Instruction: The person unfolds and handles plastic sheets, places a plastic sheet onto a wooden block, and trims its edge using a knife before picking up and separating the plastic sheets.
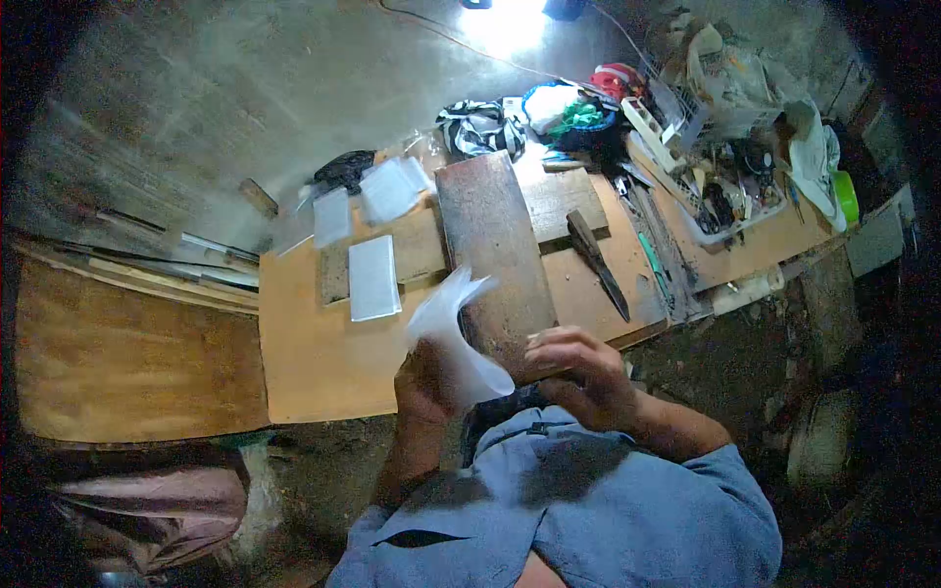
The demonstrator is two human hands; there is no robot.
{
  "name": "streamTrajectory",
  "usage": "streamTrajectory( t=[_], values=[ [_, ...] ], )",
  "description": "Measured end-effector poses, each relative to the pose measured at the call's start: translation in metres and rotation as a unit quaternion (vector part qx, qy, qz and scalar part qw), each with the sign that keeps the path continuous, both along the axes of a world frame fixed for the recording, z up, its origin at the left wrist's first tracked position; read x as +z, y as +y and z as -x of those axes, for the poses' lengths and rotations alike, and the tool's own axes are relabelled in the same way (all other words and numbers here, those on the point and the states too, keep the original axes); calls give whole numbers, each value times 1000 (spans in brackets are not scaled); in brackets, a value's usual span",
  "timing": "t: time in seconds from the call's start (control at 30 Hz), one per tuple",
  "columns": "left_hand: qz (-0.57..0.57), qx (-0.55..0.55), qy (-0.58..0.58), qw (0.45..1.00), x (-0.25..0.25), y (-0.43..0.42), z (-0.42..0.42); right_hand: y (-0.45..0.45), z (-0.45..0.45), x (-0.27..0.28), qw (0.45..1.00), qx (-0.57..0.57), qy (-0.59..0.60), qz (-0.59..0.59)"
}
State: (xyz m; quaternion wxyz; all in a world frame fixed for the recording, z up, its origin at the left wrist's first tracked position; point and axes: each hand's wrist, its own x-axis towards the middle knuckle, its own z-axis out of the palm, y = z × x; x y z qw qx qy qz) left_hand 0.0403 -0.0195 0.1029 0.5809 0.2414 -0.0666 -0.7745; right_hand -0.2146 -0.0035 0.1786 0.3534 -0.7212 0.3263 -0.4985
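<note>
The left hand [423, 384] grasps a curled sheaf of whitish sheets [453, 338] at the wooden plank's [498, 235] seven o'clock; the right hand [591, 377], at five, looks empty, fingers loosely bent. The sheaf seems light, floppy, easily creased, best pinched along its edges.

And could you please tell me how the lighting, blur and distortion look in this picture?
Head view: the lamp glares white at the top; the sheets in the left hand look blurred; corners fall dark; the table looks warped, probably by the lens.
</note>
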Motion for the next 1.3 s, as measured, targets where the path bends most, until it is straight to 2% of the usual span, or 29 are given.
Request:
streamTrajectory(
  t=[0.17,0.33,0.43,0.5,0.6,0.63,0.7,0.73,0.77,0.83,0.87,0.9,0.97,1.0,1.03,1.07,1.1,1.17,1.3],
  values=[
    [-11,22,-51,998,7,-3,6,1,-9,6,996,47,18,75],
    [-19,36,-88,995,9,-3,10,-5,-12,8,990,27,69,120],
    [-22,34,-122,992,17,-3,13,-6,-12,3,992,9,99,75],
    [-21,20,-143,989,23,-5,18,-8,-11,-2,985,18,165,38],
    [-25,-76,-150,986,26,-15,28,-12,-12,-14,986,31,163,1],
    [-21,-74,-147,986,22,-16,33,-14,-13,-15,986,32,166,5],
    [-62,-120,-21,991,5,-21,39,-21,-15,-19,992,17,27,-120],
    [-76,-181,-56,979,-9,-19,32,-31,-17,-27,996,-3,6,-94],
    [-72,-179,-55,980,-30,-16,25,-35,-15,-27,996,-1,8,-91],
    [-87,-191,-139,968,-28,-16,27,-44,-12,-19,977,-80,5,-197],
    [-77,-157,-209,962,-28,-7,32,-50,-9,-26,978,-80,-18,-192],
    [-76,-154,-205,963,-20,-6,37,-55,-7,-26,978,-78,-14,-191],
    [-65,-93,-312,943,-13,-4,42,-63,-4,-25,987,-103,-21,-124],
    [-65,-89,-308,945,-14,-5,41,-65,-5,-28,983,-114,-35,-136],
    [-14,-81,-314,946,-16,-5,39,-65,-4,-28,984,-110,-31,-135],
    [37,-72,-319,944,-19,-6,38,-64,-4,-24,967,-81,-77,-228],
    [38,-67,-316,946,-27,-9,38,-64,-3,-22,939,-53,-120,-319],
    [113,-33,-340,933,-45,-14,36,-67,-1,-23,948,-45,-110,-296],
    [81,-99,-289,949,-5,-12,39,-68,2,-24,962,-22,-52,-267]
  ],
)
